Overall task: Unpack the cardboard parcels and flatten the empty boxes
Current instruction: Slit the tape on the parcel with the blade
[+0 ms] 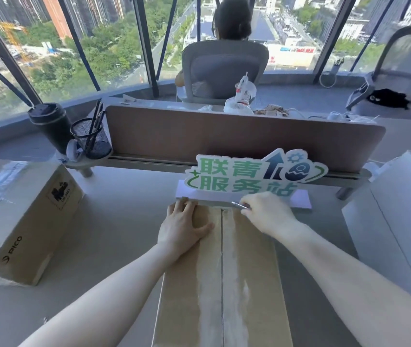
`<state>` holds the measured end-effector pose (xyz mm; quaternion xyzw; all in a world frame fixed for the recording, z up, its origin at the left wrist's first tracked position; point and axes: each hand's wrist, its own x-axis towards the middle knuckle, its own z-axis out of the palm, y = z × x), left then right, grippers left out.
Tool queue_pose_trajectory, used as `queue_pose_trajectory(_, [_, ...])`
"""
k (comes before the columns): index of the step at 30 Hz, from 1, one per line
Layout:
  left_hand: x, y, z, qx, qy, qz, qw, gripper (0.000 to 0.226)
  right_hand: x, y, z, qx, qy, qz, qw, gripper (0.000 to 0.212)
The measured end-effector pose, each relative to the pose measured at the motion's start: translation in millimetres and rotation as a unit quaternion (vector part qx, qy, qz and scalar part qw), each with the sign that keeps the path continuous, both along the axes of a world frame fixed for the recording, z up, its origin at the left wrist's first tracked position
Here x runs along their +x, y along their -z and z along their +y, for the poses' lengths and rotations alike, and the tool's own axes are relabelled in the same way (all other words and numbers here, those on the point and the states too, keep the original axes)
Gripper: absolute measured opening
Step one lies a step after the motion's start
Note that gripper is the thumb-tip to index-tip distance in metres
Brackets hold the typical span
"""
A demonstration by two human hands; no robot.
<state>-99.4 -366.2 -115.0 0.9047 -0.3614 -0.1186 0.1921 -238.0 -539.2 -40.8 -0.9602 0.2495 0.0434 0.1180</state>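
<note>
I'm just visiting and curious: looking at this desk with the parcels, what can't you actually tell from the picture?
All in the head view:
- Long cardboard box: its contents are hidden by the closed flaps, and its near end is cut off by the bottom edge.
- Small blade: mostly hidden by the right hand.
- Taped box: its left side runs off the frame.
- White box: cut off at the right edge.
</note>
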Motion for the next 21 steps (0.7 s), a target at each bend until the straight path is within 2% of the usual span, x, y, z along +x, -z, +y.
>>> queue_pose_trajectory(6, [-15, 2, 28, 0.002, 0.046, -0.003, 0.999, 0.064, 12, 23, 42, 0.016, 0.092, -0.023, 0.995, 0.022])
queue_pose_trajectory(14, [-33, 13, 57, 0.0, 0.064, 0.048, 0.997, 0.079, 30, 18, 77, -0.004, 0.182, 0.022, 0.983, 0.027])
queue_pose_trajectory(21, [-31, 16, 56, -0.021, 0.064, 0.059, 0.996, 0.079, 3, 4, 124, 0.019, 0.206, 0.088, 0.974, 0.023])
